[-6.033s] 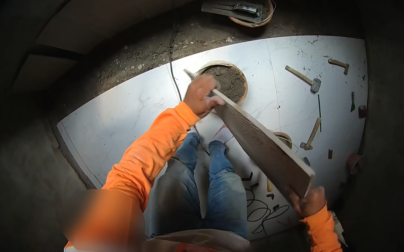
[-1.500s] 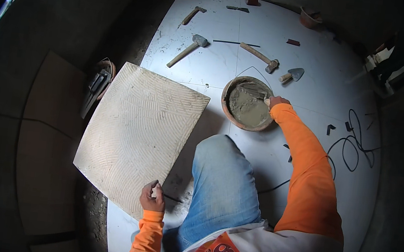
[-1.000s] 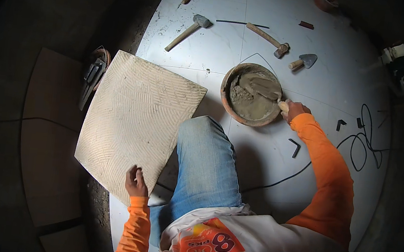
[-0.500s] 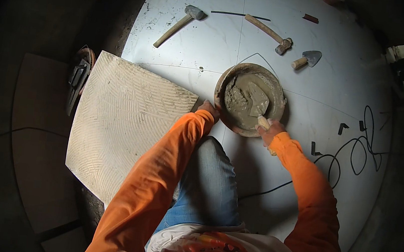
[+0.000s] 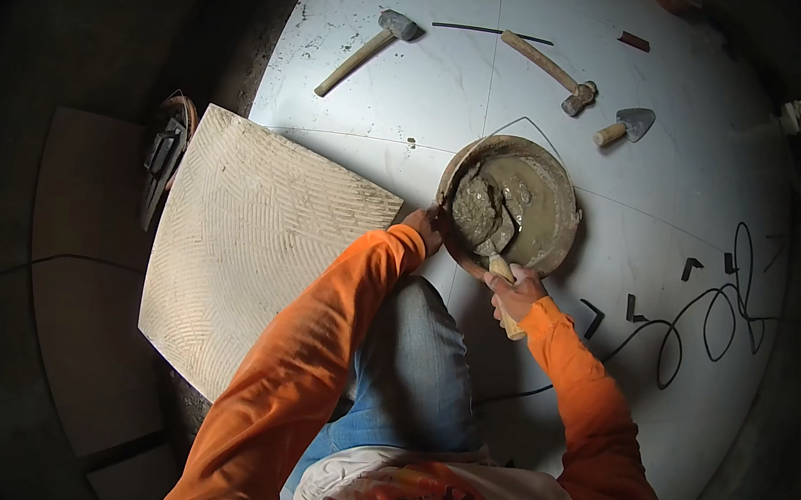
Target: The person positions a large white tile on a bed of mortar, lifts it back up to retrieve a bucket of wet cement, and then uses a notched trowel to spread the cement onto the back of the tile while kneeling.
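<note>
A round mortar bucket (image 5: 448, 184) with a thin wire handle stands on the pale tiled floor, holding wet grey mortar (image 5: 539, 199). My left hand (image 5: 425, 230) is closed on the left side of its rim; some of the fingers are hidden. Wrapped around the wooden handle of a trowel (image 5: 506, 313) is my right hand (image 5: 521, 292), at the bucket's near edge. The trowel's blade dips into the mortar on the left side, mostly covered by it. Left of the bucket lies a large tile (image 5: 255, 252), its upward face coated with combed, ridged adhesive.
Beyond the bucket lie a mallet-like hammer (image 5: 370, 53), another hammer (image 5: 550, 68), a dark thin strip (image 5: 492, 32) and a second trowel (image 5: 626, 127). A black cable (image 5: 665, 352) coils at the right among small black angle pieces (image 5: 635, 309). Dark tools (image 5: 165, 159) sit beyond the tile's left edge.
The trowel blade has moved left and sunk into the mortar, heaping it at the left side. My right hand has shifted nearer and slightly left. My left hand stays at the rim.
</note>
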The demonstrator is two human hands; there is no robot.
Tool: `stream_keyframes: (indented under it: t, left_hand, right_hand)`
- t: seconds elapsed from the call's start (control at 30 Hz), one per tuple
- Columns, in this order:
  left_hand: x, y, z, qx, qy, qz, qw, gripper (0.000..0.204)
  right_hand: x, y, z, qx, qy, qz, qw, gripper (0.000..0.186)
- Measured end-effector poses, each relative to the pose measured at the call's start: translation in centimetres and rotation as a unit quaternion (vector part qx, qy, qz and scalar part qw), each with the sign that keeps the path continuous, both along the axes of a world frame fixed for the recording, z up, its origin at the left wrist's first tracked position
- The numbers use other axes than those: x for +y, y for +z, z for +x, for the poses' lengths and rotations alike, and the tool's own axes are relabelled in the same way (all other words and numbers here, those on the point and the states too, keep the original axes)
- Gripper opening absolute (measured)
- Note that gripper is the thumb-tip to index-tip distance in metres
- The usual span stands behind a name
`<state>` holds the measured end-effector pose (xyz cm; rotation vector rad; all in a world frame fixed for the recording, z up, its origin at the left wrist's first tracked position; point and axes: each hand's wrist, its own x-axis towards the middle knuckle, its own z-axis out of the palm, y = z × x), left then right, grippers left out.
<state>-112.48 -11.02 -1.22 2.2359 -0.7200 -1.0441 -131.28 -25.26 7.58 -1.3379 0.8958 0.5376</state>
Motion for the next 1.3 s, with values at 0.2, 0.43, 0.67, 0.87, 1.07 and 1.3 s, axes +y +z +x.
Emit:
stream_keyframes:
  t: [0.2,0.43,0.67,0.87,1.07,1.3]
  left_hand:
    - [2.8,4.1,-1.8,0.062,0.061,-0.095,0.992,0.052]
    - [20.3,14.1,-4.6,-0.131,0.414,-0.282,0.855,0.033]
    - [47.7,4.0,-17.6,-0.352,0.689,0.16,0.614,0.048]
    - [56.7,-3.9,-27.6,-0.024,0.895,-0.016,0.445,0.049]
    - [49.7,-0.9,-25.5,-0.132,0.824,-0.092,0.544,0.044]
    - [49.5,-2.7,-25.6,-0.154,0.806,-0.185,0.541,0.041]
  right_hand:
    - [-1.5,-0.5,-3.2,-0.047,-0.067,0.074,0.994,0.034]
    - [-3.4,-1.3,-6.2,-0.107,-0.077,0.066,0.989,0.04]
    - [-4.1,-1.1,-7.1,-0.096,-0.086,0.056,0.99,0.041]
    - [-2.7,3.7,-6.5,-0.109,-0.026,0.012,0.994,0.05]
    - [-0.2,11.5,-3.8,-0.155,0.073,-0.048,0.984,0.046]
    - [9.3,14.6,4.7,-0.207,0.236,0.025,0.949,0.035]
